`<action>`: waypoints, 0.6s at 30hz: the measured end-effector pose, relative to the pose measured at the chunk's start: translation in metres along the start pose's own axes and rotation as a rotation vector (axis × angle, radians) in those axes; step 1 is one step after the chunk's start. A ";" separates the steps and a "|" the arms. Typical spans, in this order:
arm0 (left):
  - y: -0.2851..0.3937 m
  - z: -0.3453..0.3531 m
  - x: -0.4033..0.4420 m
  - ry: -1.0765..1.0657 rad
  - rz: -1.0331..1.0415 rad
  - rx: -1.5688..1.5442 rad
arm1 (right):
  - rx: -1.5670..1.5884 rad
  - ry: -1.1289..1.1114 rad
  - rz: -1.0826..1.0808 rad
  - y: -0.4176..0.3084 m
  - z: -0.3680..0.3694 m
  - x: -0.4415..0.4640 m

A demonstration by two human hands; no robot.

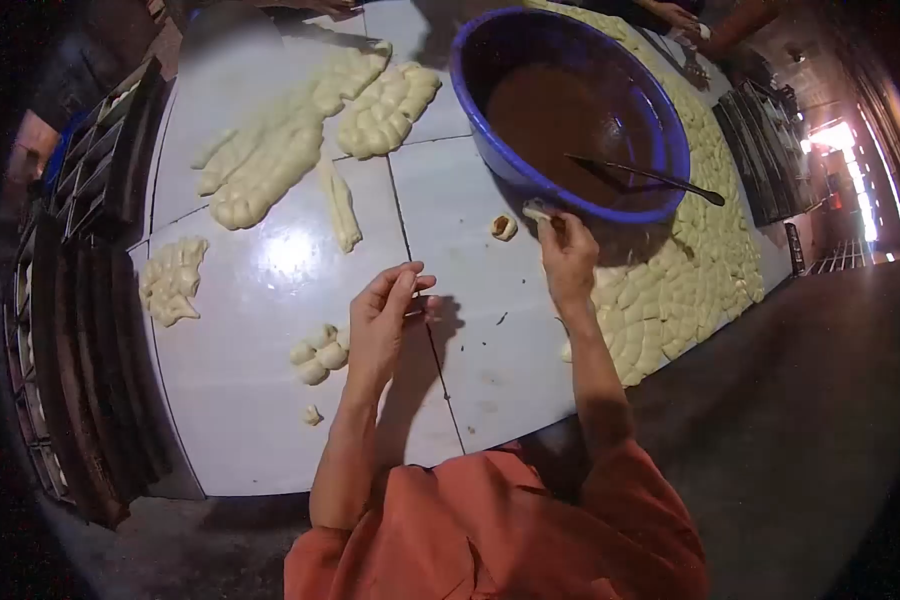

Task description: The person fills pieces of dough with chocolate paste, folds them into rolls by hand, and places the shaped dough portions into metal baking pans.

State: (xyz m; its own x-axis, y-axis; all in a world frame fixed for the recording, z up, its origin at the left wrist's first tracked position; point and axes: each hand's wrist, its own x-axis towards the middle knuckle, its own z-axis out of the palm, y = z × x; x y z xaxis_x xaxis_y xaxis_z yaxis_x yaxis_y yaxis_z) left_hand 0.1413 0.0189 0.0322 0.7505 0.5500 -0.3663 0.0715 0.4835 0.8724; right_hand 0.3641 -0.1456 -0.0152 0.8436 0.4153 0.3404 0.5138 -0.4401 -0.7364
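Note:
My right hand [570,258] pinches a small pale piece of dough [538,211] just below the rim of a blue basin [475,110]. Brown filling [545,115] covers the basin's bottom, and a dark long-handled tool [660,178] leans across its near rim. Beside the right hand sits a dough piece with brown filling showing [504,228]. My left hand [385,312] hovers over the white table with thumb and forefinger together; whatever they hold, if anything, is hidden. A cluster of small dough balls [320,352] lies left of it, and a loose scrap of dough [313,415] is nearer me.
Large dough slabs [270,165] and a dough strip [340,205] lie at the upper left of the white tiled table [270,290]. Many flattened dough pieces [660,310] cover its right side. Dark racks [95,175] stand at the left. Another person's hands [675,15] show at the top right.

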 end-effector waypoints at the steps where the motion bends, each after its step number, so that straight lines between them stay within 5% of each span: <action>1: -0.001 -0.003 0.000 0.006 0.000 0.004 | -0.187 0.109 -0.051 0.007 0.010 -0.001; 7: 0.004 -0.006 -0.002 0.022 -0.052 -0.170 | -0.268 -0.180 0.029 -0.021 0.006 -0.008; 11: 0.006 0.006 0.004 -0.034 -0.048 -0.375 | -0.264 -0.126 -0.020 -0.044 -0.013 -0.025; 15: 0.010 0.039 0.024 -0.131 -0.005 -0.411 | 0.196 -0.154 0.088 -0.062 -0.022 -0.040; 18: 0.033 0.090 0.044 -0.243 0.164 -0.316 | 0.220 -0.108 0.074 -0.064 -0.033 -0.041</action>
State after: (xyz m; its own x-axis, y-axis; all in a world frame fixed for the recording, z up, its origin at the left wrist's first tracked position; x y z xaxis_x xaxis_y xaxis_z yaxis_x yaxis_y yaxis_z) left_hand 0.2364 -0.0022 0.0738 0.8706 0.4793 -0.1110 -0.2384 0.6084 0.7570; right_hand 0.3017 -0.1604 0.0371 0.8498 0.4765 0.2254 0.3953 -0.2932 -0.8705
